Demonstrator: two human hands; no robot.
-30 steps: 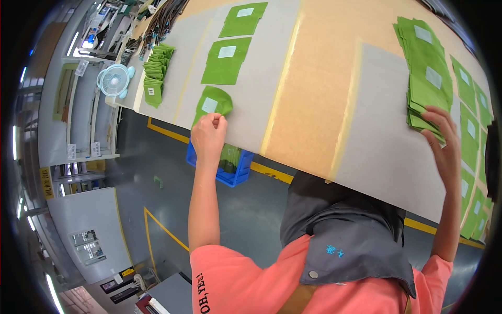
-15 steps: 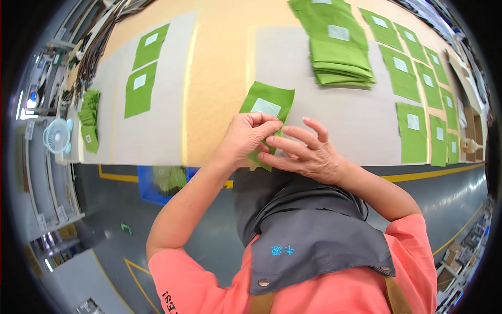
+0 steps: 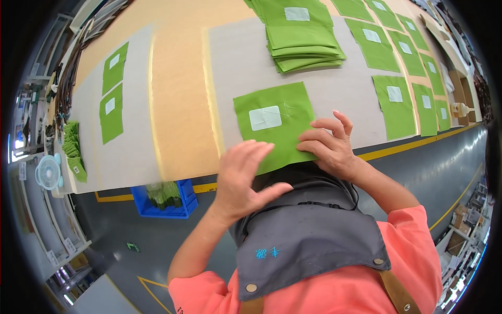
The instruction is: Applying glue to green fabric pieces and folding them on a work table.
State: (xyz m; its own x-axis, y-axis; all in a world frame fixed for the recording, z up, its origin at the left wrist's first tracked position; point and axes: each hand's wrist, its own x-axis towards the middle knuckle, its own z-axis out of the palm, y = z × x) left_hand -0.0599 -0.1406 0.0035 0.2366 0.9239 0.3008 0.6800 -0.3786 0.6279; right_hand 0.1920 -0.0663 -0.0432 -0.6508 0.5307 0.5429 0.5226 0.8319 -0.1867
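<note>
A green fabric piece [image 3: 293, 133] lies spread at the table's front edge, its lower end reaching over toward my apron. On it sits a pale rectangular patch [image 3: 265, 118], with thin loose threads on and beside it. My right hand [image 3: 334, 146] grips the piece's right edge near the lower corner between bent fingers; the thumb is mostly hidden. Slightly blurred, my left hand [image 3: 238, 180] is held by the lower left edge of the fabric, thumb and fingers apart, holding nothing.
Beyond the piece stands a stack of green fabric [image 3: 306, 39]. Several patched green pieces [image 3: 393, 107] lie in rows at right, two more [image 3: 111, 115] at left. A small fan [image 3: 48, 171] stands at the left end; a blue crate [image 3: 180, 201] sits below the table.
The fabric piece, earlier narrow and bunched between both hands, is now spread flat. My left hand has let go and moved down, its fingers opening; my right hand has taken the right edge.
</note>
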